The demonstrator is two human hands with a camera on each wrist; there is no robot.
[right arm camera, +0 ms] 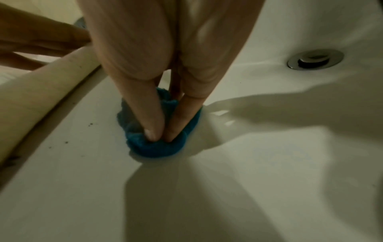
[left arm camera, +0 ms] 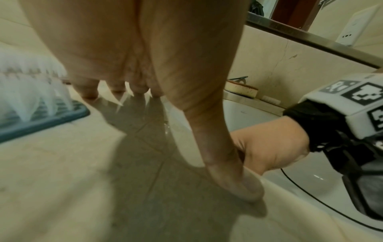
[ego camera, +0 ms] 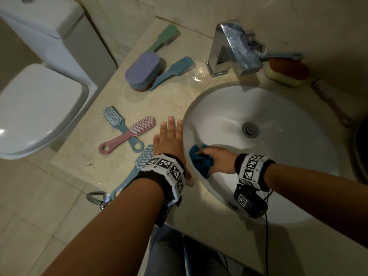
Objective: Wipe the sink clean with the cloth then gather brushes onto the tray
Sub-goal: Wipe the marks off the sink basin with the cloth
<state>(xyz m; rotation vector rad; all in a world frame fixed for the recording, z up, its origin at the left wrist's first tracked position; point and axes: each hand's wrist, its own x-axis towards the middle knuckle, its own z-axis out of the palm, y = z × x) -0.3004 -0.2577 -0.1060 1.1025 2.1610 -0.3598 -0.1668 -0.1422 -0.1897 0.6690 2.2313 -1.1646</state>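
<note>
Item: sink (ego camera: 298,108), white oval basin set into the marble counter (ego camera: 175,96), drain (ego camera: 250,130) at centre. Item: cloth (ego camera: 201,158), blue, bunched, lying on the basin's inner wall at the left near edge, just under the rim. Right hand (ego camera: 218,159): fingers (right arm camera: 153,121) extended and pressing down into the bunched cloth, holding it against the porcelain; a curled grip is not shown. Dark specks show on the wall between cloth and rim in the right wrist view. The unwiped bowl and drain lie to the right of and beyond the fingers, so wiping, judged as the step in hand, would sweep that way. Left hand (ego camera: 169,140): flat on the counter beside the sink's left edge, fingers straight and spread, holding nothing, thumb touching the rim. Brushes, none yet gathered: pink brush (ego camera: 129,136) crossed over a blue brush (ego camera: 121,128) near the counter's left edge; another blue brush (ego camera: 137,166) partly under the left wrist, long axis running toward the near edge; purple brush (ego camera: 143,70), green brush (ego camera: 163,37) and teal brush (ego camera: 173,71) toward the far edge; more behind the faucet (ego camera: 233,46). The left hand is nearer these. Tray: not identifiable.
</note>
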